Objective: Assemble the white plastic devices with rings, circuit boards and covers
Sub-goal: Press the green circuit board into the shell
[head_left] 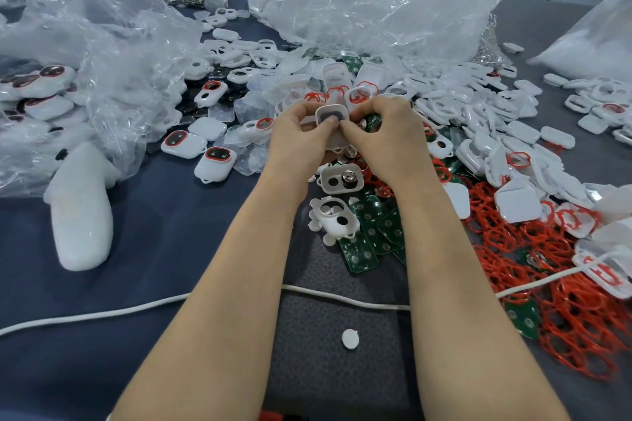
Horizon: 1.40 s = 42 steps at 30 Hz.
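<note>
Both my hands hold one white plastic device (pixel 331 115) above the middle of the table. My left hand (pixel 301 137) grips its left side, and my right hand (pixel 383 137) pinches its right side, both thumbs pressing near the dark window on its face. Under my wrists lie an open white shell (pixel 340 178) and another white shell (pixel 333 219). Green circuit boards (pixel 372 229) are spread below them. A heap of red rings (pixel 533 284) lies to the right. Finished devices with red-rimmed windows (pixel 215 161) sit to the left.
White covers and shells (pixel 496 133) are piled at the right and back. Crumpled clear plastic bags (pixel 369 3) fill the back and left. A white foam piece (pixel 82 215) lies at the left. A white cord (pixel 102 311) crosses the dark mat. A small white disc (pixel 350 338) lies near me.
</note>
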Tool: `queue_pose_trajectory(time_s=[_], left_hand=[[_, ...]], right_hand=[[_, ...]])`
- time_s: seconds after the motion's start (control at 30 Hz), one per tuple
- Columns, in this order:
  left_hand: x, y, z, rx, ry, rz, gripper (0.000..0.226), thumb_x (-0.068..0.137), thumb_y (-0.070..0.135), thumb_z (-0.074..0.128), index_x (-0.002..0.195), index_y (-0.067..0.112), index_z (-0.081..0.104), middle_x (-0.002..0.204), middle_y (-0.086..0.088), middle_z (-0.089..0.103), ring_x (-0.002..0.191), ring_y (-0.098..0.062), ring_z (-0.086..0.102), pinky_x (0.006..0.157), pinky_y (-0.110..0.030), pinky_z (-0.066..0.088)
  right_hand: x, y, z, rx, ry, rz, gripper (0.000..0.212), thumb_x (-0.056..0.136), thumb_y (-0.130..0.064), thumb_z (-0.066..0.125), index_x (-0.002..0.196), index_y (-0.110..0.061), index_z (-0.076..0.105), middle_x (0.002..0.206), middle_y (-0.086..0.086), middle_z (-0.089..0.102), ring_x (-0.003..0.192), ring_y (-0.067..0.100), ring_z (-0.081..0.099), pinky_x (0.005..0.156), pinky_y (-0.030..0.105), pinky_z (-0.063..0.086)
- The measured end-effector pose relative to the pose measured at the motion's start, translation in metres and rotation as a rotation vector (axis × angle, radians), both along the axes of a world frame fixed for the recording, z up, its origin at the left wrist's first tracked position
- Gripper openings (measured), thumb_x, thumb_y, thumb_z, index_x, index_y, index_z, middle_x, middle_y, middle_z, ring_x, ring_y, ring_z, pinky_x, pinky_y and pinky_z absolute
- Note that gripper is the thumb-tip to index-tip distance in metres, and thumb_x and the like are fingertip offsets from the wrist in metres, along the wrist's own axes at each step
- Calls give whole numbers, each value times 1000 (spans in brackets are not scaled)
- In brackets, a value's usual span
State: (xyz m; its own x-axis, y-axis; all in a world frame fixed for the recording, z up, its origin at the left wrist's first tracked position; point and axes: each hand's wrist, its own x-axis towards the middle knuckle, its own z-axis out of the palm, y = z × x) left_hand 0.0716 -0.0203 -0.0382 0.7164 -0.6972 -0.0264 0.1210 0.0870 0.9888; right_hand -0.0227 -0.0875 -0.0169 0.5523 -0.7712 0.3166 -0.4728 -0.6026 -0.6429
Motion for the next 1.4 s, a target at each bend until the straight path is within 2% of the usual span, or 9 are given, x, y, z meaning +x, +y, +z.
queue_pose_trajectory(time_s=[0.17, 0.27, 0.33, 0.47, 0.67, 0.83, 1.03, 1.23, 1.4], left_hand=[[1, 1, 1, -5, 37, 7, 22, 91, 1, 60, 79, 20, 61, 79, -5, 66, 74, -19, 65, 65, -34, 60], [0, 1, 2, -1, 67, 8, 21, 91, 2, 60, 79, 19, 61, 83, -4, 64, 76, -18, 64, 62, -30, 60], [-1, 2, 2, 11, 93, 5, 17, 91, 6, 61, 80, 19, 61, 89, -6, 63, 77, -17, 64, 61, -28, 59], [0, 3, 5, 45, 134, -6, 16, 95, 17, 58, 80, 17, 64, 96, -11, 66, 78, -19, 65, 61, -26, 58], [-1, 3, 10, 66, 238, -21, 27, 101, 26, 44, 84, 16, 61, 92, -10, 68, 79, -21, 65, 58, -29, 58], [-1, 3, 10, 69, 250, -40, 27, 100, 22, 40, 84, 15, 60, 89, -11, 68, 82, -24, 66, 54, -28, 57], [-1, 3, 7, 51, 193, -79, 24, 97, 10, 47, 77, 11, 60, 70, -7, 62, 68, -20, 62, 52, -27, 56], [0, 2, 5, 57, 183, -100, 22, 98, 8, 45, 85, 10, 62, 79, -10, 63, 75, -23, 63, 55, -28, 57], [1, 1, 3, 57, 187, -106, 21, 98, 7, 44, 88, 9, 62, 82, -11, 64, 77, -24, 64, 55, -27, 57]], right_hand=[[-2, -3, 3, 93, -158, -6, 15, 90, -24, 61, 96, -16, 72, 103, 5, 67, 97, 17, 59, 91, 29, 46], [-6, -6, 5, 110, -266, -21, 24, 92, -8, 53, 107, -19, 68, 102, -4, 67, 83, 10, 57, 82, 24, 49], [-8, -6, 5, 145, -337, -11, 29, 92, -9, 56, 116, -24, 60, 96, -8, 63, 78, 8, 58, 75, 20, 50], [-8, -7, 6, 258, -432, 20, 26, 90, -11, 62, 114, -18, 57, 96, -3, 67, 83, 5, 64, 84, 26, 54], [-7, -4, 8, 231, -361, 149, 14, 90, -6, 58, 97, -17, 63, 93, 4, 71, 88, 16, 68, 86, 36, 56], [-6, 0, 8, 160, -260, 232, 19, 90, -13, 62, 89, -32, 65, 84, -14, 64, 80, 12, 65, 74, 19, 51], [-4, -1, 7, 149, -187, 261, 20, 88, -7, 61, 91, -26, 68, 89, 3, 67, 87, 21, 63, 85, 37, 52], [-4, -5, 3, 136, -175, 264, 22, 88, -10, 61, 87, -30, 67, 79, -7, 61, 82, 24, 61, 79, 33, 51], [-5, -6, 1, 131, -176, 265, 21, 88, -10, 62, 86, -31, 67, 80, -8, 61, 76, 14, 57, 75, 26, 49]])
